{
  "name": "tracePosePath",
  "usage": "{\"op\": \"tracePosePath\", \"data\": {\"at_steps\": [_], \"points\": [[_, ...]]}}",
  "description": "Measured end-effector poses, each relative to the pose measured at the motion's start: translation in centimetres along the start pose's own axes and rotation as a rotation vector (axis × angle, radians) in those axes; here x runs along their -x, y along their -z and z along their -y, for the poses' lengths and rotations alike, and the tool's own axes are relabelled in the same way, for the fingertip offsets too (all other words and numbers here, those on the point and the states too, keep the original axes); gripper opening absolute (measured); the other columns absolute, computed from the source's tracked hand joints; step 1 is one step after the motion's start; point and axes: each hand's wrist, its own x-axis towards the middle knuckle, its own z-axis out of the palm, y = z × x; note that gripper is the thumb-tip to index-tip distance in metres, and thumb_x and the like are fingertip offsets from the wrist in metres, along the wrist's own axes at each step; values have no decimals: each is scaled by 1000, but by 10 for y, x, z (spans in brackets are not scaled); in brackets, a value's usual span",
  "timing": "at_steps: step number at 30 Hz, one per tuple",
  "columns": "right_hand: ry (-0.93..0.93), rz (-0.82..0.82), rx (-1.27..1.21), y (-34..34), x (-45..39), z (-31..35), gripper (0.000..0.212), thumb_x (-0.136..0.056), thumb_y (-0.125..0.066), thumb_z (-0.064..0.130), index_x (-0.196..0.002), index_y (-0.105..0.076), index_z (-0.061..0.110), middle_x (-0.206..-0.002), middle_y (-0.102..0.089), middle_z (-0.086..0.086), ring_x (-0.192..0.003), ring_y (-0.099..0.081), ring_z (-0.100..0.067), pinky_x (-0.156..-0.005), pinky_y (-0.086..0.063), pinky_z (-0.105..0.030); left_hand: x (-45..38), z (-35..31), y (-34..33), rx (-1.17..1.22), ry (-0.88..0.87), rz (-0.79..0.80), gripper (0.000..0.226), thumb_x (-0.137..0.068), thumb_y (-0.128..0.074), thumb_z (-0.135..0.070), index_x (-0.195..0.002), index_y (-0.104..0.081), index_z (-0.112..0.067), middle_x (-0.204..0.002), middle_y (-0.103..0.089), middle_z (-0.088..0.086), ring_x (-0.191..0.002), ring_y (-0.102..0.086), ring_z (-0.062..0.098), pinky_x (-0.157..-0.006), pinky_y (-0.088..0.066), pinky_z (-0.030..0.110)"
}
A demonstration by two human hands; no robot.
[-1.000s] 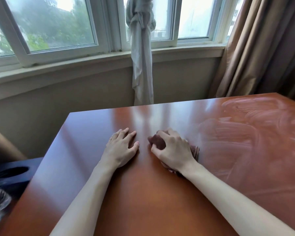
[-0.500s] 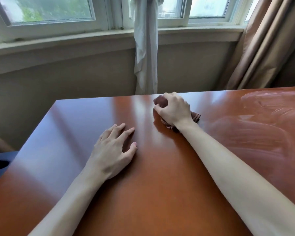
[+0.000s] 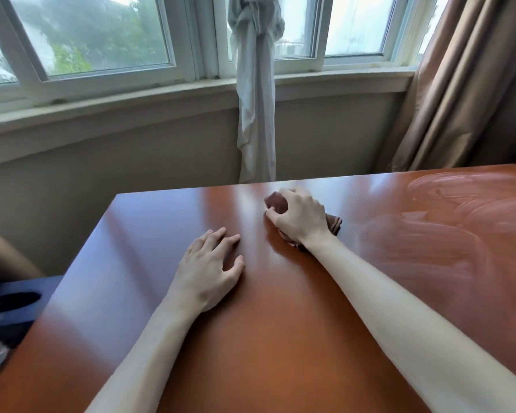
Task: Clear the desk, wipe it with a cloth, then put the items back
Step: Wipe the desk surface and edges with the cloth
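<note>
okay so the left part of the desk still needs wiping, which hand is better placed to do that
Right. The right hand already grips the cloth near the desk's far edge, beside the unstreaked left part. The left hand rests on the wood, holding nothing, and seems better kept as a brace.

A knotted white sheer curtain (image 3: 256,93) hangs down the middle of the white-framed window (image 3: 102,40), reaching below the sill. Right of the sheer curtain, a tan drape (image 3: 459,84) falls in folds. Far below and left of it sits a dark blue object (image 3: 9,308) with an oval opening.
</note>
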Motion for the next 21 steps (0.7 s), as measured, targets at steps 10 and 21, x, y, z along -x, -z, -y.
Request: {"op": "tracePosePath", "data": {"at_steps": [10, 21], "points": [[142, 46, -93, 71, 203, 39, 28, -80, -59, 55, -100, -61, 35, -99, -55, 11, -97, -60, -12, -73, -55, -36, -1, 0, -2, -33, -26, 27, 58, -99, -35, -55, -155, -33, -37, -165, -23, -5, -153, -14, 17, -124, -12, 36], [-83, -24, -39, -6, -22, -11, 30, -81, -62, 51, -95, -66, 25, -95, -59, -1, -94, -62, -35, -73, -40, -36, -5, 9, -7, -16, -22, -21, 75, -82, -17, -68, -152, -32, -45, -163, -23, -16, -151, -12, 8, -123, -17, 34]]}}
